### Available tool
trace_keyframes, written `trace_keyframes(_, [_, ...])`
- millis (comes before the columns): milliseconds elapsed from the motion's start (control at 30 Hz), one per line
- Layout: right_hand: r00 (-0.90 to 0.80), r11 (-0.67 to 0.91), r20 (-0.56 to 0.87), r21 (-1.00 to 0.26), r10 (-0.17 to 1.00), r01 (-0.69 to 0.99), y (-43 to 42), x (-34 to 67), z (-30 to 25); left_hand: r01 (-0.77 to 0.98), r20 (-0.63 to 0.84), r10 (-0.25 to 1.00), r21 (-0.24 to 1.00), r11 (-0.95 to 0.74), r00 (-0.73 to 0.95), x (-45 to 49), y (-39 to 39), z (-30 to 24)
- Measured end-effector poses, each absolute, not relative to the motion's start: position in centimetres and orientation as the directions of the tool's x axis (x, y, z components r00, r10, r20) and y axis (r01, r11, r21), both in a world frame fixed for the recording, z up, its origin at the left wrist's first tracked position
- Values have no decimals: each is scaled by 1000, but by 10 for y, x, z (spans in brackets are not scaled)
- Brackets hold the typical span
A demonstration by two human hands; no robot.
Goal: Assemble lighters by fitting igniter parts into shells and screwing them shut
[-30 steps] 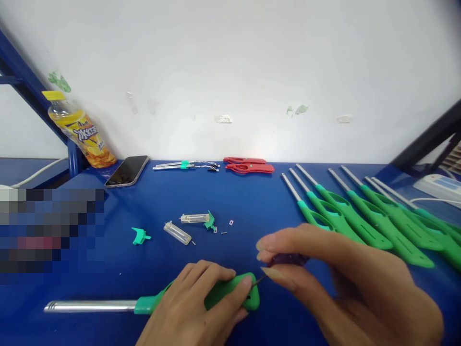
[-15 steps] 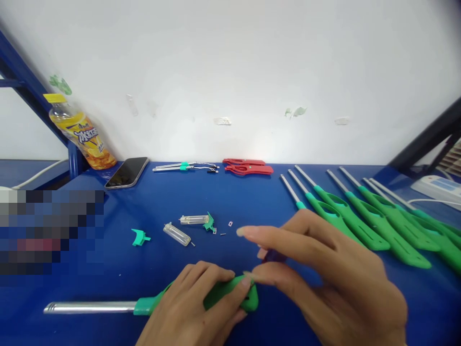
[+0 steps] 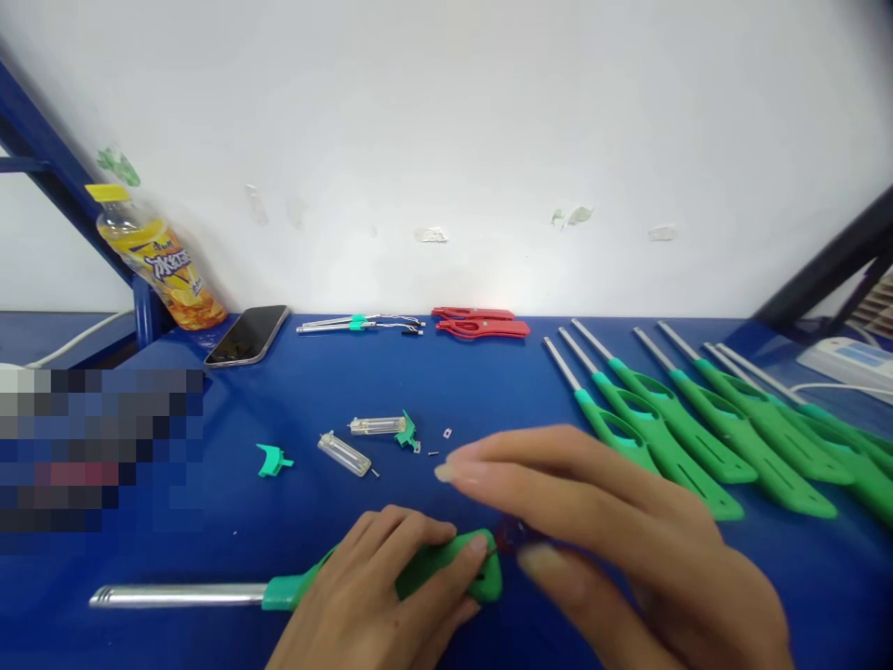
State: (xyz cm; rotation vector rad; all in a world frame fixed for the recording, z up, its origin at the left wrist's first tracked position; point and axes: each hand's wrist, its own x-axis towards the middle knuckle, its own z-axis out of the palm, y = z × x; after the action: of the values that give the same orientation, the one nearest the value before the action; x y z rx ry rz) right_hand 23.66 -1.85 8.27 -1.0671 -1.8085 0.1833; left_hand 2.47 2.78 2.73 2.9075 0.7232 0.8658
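My left hand [image 3: 387,591] is closed round the green handle of a long-nosed gas lighter [image 3: 481,582]. It presses the lighter flat on the table, its metal tube pointing left and its thumb near the handle's end. Close by on the right, my right hand [image 3: 614,549] has its thumb and fingers round a small dark screwdriver [image 3: 513,535] with a reddish part. The screwdriver's thin tip is at the end of the lighter handle; most of the tool is hidden by the fingers. Beyond the hands lie two clear fuel tanks [image 3: 344,454] and two green triggers [image 3: 273,460].
A small screw [image 3: 433,453] and a tiny metal plate [image 3: 447,433] lie mid-table. Several assembled green lighters [image 3: 698,437] line the right. Red handle shells [image 3: 483,328], metal tubes with wires [image 3: 359,323], a phone [image 3: 247,335] and a drink bottle [image 3: 164,261] stand along the back.
My right hand has turned about the screwdriver: the thumb has moved right and down, the fingers forward over it. The left hand and lighter have barely shifted.
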Motion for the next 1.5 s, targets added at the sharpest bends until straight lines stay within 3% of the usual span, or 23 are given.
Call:
trace_keyframes(133, [22, 610, 717, -608, 697, 508, -16, 233, 80, 413, 500, 438, 167, -895, 747, 24, 30, 26])
trace_keyframes(400, [-92, 577, 630, -629, 771, 522, -14, 244, 85, 394, 530, 419, 168, -904, 737, 26, 32, 24])
trace_keyframes(500, [-107, 634, 680, -599, 725, 489, -14, 245, 86, 387, 484, 430, 192, -902, 762, 24, 31, 23])
trace_keyframes(667, [-75, 520, 624, -573, 778, 633, -15, 244, 82, 386, 534, 423, 186, -903, 732, 22, 31, 24])
trace_keyframes(833, [-77, 609, 682, -590, 728, 530, -13, 245, 84, 381, 520, 415, 176, -907, 746, 24, 32, 24])
trace_keyframes(1000, [-55, 542, 644, -591, 763, 598, -13, 247, 90, 378, 537, 406, 167, -911, 739, 25, 32, 24])
trace_keyframes(1067, [-91, 545, 600, -641, 795, 541, -15, 247, 91, 382, 541, 407, 164, -910, 736, 25, 31, 24])
trace_keyframes(1200, [-107, 633, 654, -658, 749, 408, -16, 247, 91, 388, 529, 416, 170, -906, 740, 23, 30, 25])
trace_keyframes(1367, [-101, 564, 630, -599, 770, 568, -17, 249, 88, 385, 493, 431, 198, -902, 756, 21, 30, 21])
trace_keyframes(1500, [-125, 613, 638, -640, 760, 463, -15, 246, 86, 377, 500, 431, 211, -902, 751, 21, 30, 19])
